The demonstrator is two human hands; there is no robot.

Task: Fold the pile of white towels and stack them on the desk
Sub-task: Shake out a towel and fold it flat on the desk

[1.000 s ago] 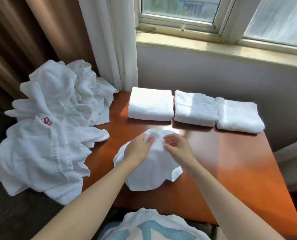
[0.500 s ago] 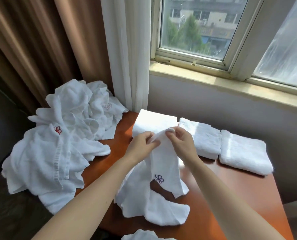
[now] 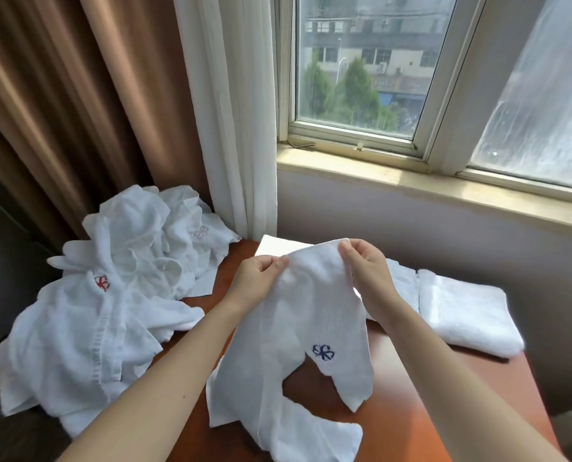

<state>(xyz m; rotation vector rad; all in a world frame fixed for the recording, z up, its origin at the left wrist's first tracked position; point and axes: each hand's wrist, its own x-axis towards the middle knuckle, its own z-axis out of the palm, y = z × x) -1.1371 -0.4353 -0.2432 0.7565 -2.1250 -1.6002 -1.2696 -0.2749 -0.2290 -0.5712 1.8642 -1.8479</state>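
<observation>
I hold a white towel (image 3: 314, 328) with a blue embroidered logo up over the wooden desk (image 3: 438, 411). My left hand (image 3: 258, 278) pinches its top edge on the left and my right hand (image 3: 366, 265) pinches the top edge on the right. The towel hangs down, and its lower end lies crumpled on the desk. A pile of unfolded white towels (image 3: 111, 295) spreads over the desk's left side. Three folded towels lie in a row at the back: one (image 3: 274, 245) and a second (image 3: 403, 288) are partly hidden behind my hands, the third (image 3: 468, 311) is at the right.
A white sheer curtain (image 3: 238, 111) and a brown curtain (image 3: 78, 95) hang behind the pile. The window sill (image 3: 444, 181) runs above the grey wall behind the desk. The desk's right edge lies just past the right folded towel.
The towel has been lifted from the desk and my hands have moved apart along its top edge, spreading it. The camera has tilted upward, so more of the window shows.
</observation>
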